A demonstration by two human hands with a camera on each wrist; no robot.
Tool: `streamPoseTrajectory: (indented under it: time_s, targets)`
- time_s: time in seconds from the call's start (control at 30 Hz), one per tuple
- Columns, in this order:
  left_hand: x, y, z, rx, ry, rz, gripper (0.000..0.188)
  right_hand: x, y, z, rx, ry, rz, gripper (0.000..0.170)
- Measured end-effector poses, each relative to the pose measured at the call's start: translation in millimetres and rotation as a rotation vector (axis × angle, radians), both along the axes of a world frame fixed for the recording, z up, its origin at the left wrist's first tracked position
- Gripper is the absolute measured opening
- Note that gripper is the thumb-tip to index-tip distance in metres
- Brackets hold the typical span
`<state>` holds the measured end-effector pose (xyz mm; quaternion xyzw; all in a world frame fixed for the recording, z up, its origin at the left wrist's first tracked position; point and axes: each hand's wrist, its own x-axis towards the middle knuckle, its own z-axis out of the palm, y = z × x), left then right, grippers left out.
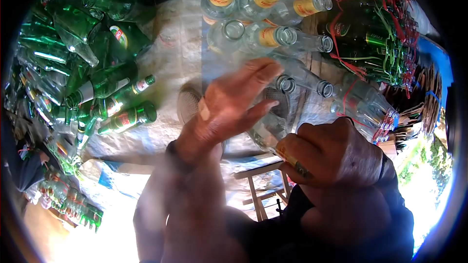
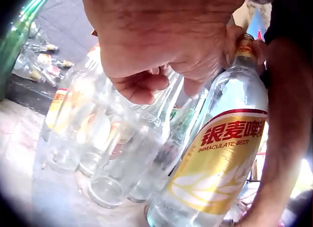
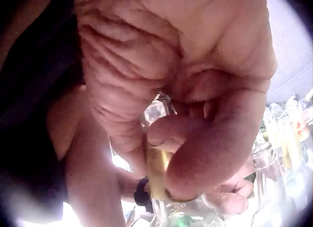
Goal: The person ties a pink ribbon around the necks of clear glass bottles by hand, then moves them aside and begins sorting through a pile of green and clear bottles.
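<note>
My right hand grips a clear glass beer bottle by its neck. In the left wrist view this beer bottle stands tilted, its gold label with red lettering facing the camera. From the right wrist, curled fingers wrap the gold-banded neck. My left hand, blurred, reaches over the bottles with its thumb apart from the fingers. Nothing shows in its grasp; its fingertips hang loosely bent above the clear bottles. Several upright clear bottles with yellow neck bands stand grouped just beyond it.
Green bottles lie heaped on the left. At the right sits a stack of green bottles tied with red string, with tied clear bottles below it. A pale sheet covers the ground. A wooden stool stands near my legs.
</note>
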<state>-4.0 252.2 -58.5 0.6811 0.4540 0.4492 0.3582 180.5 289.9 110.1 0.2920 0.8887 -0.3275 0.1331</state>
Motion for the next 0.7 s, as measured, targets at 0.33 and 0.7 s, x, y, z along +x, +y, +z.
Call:
streamPoseTrajectory:
  time_s: [0.33, 0.7]
  targets:
    - [8.6, -3.6, -4.1, 0.007, -0.026, -0.019, 0.048, 14.2, 6.1, -18.9, -0.008, 0.114, 0.024, 0.029]
    - [-3.5, -20.7, -3.9, -0.025, -0.066, 0.012, 0.048, 16.0, 7.8, -36.2, 0.079, 0.191, 0.02, 0.023]
